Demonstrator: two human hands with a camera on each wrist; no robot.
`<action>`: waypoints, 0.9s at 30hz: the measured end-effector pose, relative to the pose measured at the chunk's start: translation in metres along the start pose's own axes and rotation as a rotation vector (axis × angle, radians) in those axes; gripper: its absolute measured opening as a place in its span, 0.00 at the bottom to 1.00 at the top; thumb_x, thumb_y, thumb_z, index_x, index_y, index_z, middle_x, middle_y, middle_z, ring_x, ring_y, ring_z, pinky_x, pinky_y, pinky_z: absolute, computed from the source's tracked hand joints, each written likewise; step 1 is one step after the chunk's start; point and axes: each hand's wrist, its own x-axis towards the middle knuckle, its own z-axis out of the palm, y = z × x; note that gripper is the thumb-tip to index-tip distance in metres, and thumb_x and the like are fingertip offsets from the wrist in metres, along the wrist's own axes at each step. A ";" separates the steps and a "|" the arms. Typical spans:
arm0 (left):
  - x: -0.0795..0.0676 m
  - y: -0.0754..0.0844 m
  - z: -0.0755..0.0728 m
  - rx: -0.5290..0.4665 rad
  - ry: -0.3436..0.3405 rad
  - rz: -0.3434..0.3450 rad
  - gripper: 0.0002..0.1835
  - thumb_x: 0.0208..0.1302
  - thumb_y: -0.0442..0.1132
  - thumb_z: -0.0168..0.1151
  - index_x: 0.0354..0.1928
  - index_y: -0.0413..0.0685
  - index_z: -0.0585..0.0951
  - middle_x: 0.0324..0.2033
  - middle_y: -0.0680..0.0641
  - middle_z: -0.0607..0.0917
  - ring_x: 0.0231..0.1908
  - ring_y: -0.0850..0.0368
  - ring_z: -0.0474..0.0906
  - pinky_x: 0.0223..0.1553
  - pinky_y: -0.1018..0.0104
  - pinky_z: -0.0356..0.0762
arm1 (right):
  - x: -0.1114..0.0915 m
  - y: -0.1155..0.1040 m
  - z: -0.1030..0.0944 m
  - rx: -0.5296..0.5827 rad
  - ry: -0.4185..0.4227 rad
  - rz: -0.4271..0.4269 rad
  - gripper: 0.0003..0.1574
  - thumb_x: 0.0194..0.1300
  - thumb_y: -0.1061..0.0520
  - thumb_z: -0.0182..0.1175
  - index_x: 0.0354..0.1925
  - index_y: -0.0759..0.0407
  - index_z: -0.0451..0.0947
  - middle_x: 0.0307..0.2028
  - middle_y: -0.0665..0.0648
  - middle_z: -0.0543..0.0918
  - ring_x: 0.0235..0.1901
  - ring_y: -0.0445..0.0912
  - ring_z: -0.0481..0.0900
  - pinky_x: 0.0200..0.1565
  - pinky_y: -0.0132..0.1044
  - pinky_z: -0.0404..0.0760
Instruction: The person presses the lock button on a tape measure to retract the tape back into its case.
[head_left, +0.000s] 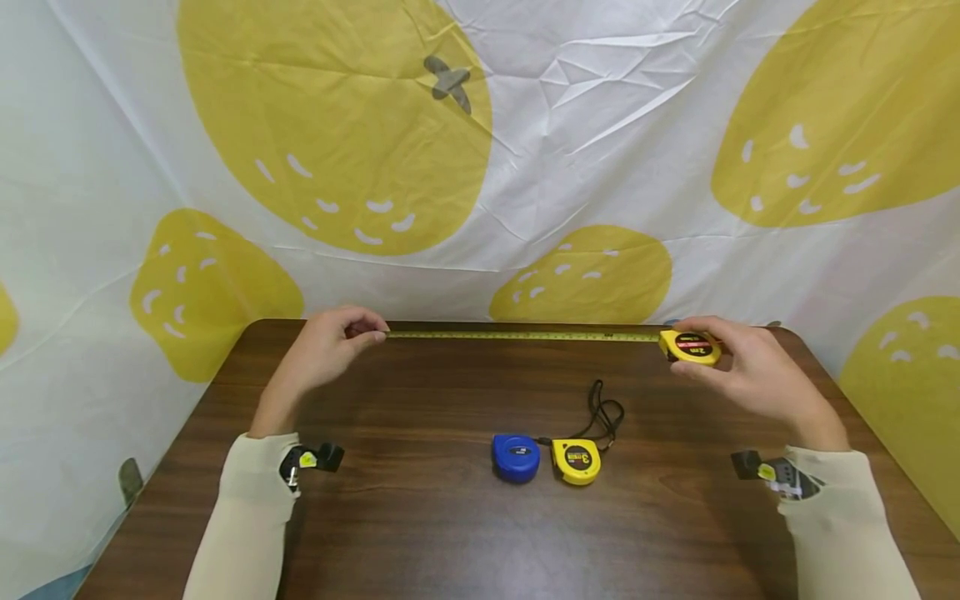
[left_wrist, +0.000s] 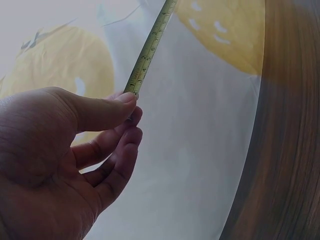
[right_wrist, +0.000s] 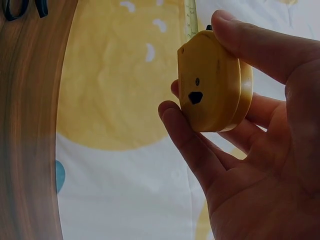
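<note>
Near the table's back edge, my right hand grips a yellow tape measure marked "2m" between thumb and fingers. Its yellow blade runs out to the left, stretched nearly straight. The blade's free end is pinched between thumb and forefinger of my left hand; the left wrist view shows the numbered blade leaving the fingertips, which hide its tip. In the right wrist view the yellow case sits in the right fingers, with the thumb at its top near a small black part.
A blue tape measure and a yellow one marked "3" lie side by side mid-table, with a black cord loop behind them. Behind the brown wooden table hangs a white cloth with yellow fruit prints.
</note>
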 end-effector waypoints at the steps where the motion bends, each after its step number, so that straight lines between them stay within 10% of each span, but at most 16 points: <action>1: 0.000 0.000 0.000 -0.001 -0.001 0.002 0.04 0.77 0.34 0.70 0.47 0.42 0.90 0.40 0.46 0.91 0.40 0.49 0.83 0.47 0.51 0.79 | 0.000 0.000 0.000 0.001 0.001 -0.001 0.36 0.67 0.55 0.81 0.69 0.58 0.81 0.50 0.55 0.89 0.36 0.42 0.78 0.36 0.35 0.76; 27: 0.003 0.009 0.014 0.001 -0.020 0.055 0.03 0.77 0.34 0.71 0.46 0.43 0.90 0.39 0.47 0.90 0.40 0.51 0.83 0.46 0.52 0.80 | 0.007 -0.014 0.012 0.026 -0.007 -0.041 0.32 0.66 0.53 0.82 0.64 0.55 0.84 0.50 0.51 0.89 0.38 0.43 0.80 0.39 0.34 0.78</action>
